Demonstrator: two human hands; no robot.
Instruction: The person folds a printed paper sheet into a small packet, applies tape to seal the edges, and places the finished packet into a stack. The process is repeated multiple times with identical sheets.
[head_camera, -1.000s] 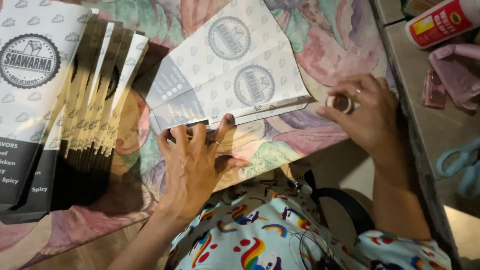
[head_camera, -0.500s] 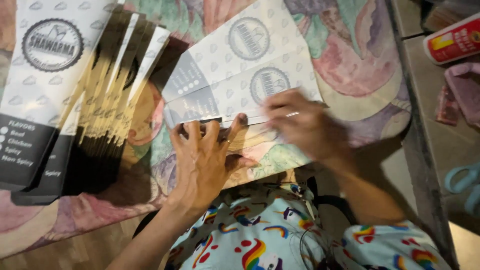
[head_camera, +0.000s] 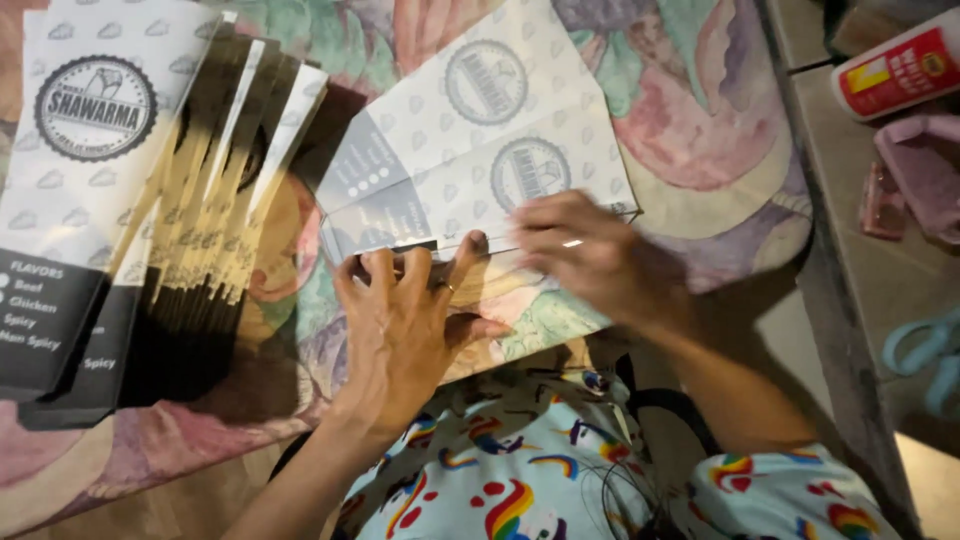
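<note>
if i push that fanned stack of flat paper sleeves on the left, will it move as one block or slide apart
Probably slide apart: the fanned stack already lies in loose, staggered layers on the floral cloth, so a push from the side would likely spread it further. Each sleeve looks thin and flat, so one lifted alone would probably flop and weigh little. The cloth may bunch underneath.

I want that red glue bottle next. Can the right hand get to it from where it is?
Probably yes. The right hand rests on the printed paper sleeve, and the red glue bottle lies on the side ledge to its right, with only bare tablecloth between them.
</note>
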